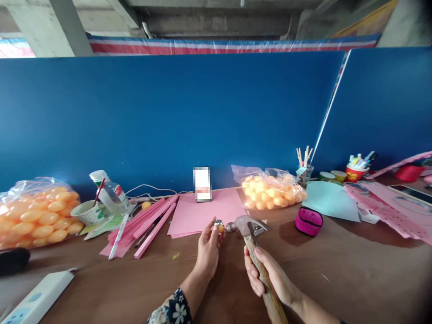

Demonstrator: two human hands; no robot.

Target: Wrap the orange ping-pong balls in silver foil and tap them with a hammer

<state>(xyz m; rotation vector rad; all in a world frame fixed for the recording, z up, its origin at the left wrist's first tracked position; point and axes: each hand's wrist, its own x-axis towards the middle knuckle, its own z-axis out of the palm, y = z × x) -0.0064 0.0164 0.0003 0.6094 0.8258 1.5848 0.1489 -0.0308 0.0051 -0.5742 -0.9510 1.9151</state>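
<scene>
Between the thumb and fingers of my left hand (208,252) is a small round object (219,226), shiny silver on top and yellow-orange below; its exact kind is unclear. My right hand (270,276) wraps around the wooden handle of a claw hammer (251,243). The hammer's striking face points left and sits right beside the round object; whether they touch I cannot tell. Its claw points right, over a small metallic item lying on the table. Pink paper sheets (205,213) lie just beyond my left hand.
Bags of orange balls (42,218) and yellow-orange balls (270,191) flank the brown table (162,288). Pink strips (151,220), a tipped bottle (110,193), a paper cup (88,212), a magenta band (308,221), a red pen cup (356,173) and a power strip (42,297) lie around. A blue partition (189,112) stands behind.
</scene>
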